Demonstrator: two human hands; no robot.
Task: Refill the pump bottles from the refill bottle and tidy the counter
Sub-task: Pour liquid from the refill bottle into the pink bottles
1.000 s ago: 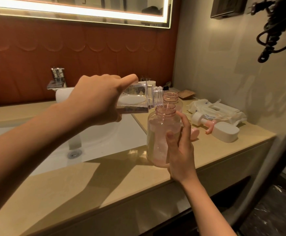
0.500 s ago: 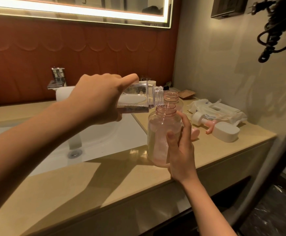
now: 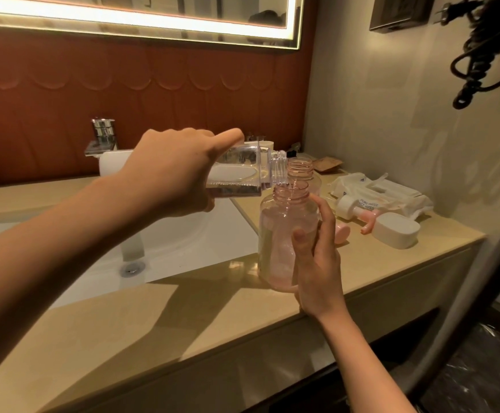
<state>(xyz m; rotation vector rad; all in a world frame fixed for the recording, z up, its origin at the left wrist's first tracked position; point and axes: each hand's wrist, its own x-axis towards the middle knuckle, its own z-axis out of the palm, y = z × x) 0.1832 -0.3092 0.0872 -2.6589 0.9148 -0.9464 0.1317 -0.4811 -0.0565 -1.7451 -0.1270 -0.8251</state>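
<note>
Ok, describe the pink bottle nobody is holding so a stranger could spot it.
Start at the sink and go right along the beige counter. Just behind the pink bottle gripped by the right hand stands a second pink bottle. Both are uncapped, but this one stands free, with no hand on it.

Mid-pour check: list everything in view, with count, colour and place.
refill bottle: 1, clear, tilted over the front bottle's neck
front pink bottle: 1, pink, uncapped, near counter's front edge
rear pink bottle: 1, pink, uncapped, behind it
pump parts: count unclear, white and pink, lying right of bottles
white cap: 1, white, beside pump parts
wipes pack: 1, white, by right wall
faucet: 1, chrome, behind sink
sink: 1, white, left
counter: 1, beige
black cord: 1, black, right wall
left hand: 1, grips refill bottle
right hand: 1, holds front pink bottle
</note>
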